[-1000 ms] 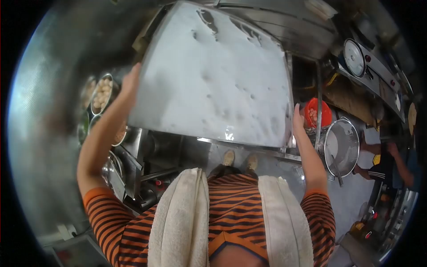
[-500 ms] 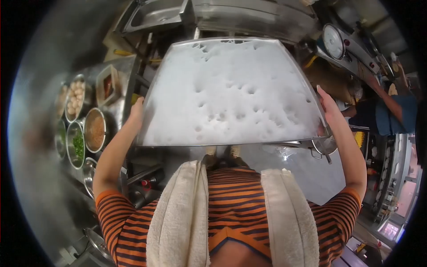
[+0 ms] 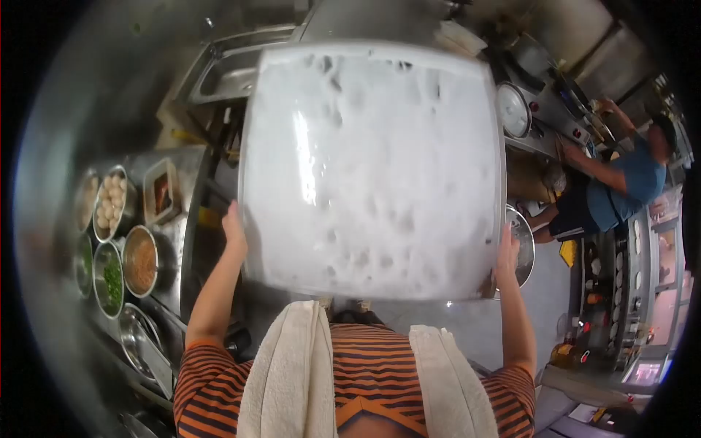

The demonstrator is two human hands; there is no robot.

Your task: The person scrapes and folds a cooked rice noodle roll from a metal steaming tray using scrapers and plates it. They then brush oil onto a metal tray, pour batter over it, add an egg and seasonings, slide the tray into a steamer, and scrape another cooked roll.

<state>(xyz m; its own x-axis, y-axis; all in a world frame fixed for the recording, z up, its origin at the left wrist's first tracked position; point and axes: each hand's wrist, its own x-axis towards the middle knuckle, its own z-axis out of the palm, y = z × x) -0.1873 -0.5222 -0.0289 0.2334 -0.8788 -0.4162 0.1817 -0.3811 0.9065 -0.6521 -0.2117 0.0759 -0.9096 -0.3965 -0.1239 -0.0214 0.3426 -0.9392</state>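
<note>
A large rectangular tray (image 3: 245,212) with thin metal edges hangs in front of me, far side raised. A white layer (image 3: 380,168) covers it, pitted with small holes, with dark streaks near the top and a wet shine at left. My left hand (image 3: 234,232) is closed on the tray's left edge near its lower corner. On the opposite edge, my right hand (image 3: 506,252) grips at about the same height. The fingers of both hands are partly hidden at the tray.
Metal bowls with white balls (image 3: 112,204), chopped greens (image 3: 112,286) and brown crumbs (image 3: 141,261) stand on the left counter. A sink (image 3: 226,77) lies beyond. At right a co-worker (image 3: 621,182) stands by a stove counter (image 3: 548,131). A metal bowl (image 3: 523,248) is behind my right hand.
The tray has tilted, its far side rising and its near edge now lower in view. Both hands have moved down with it. My view has shifted, and more of the co-worker shows.
</note>
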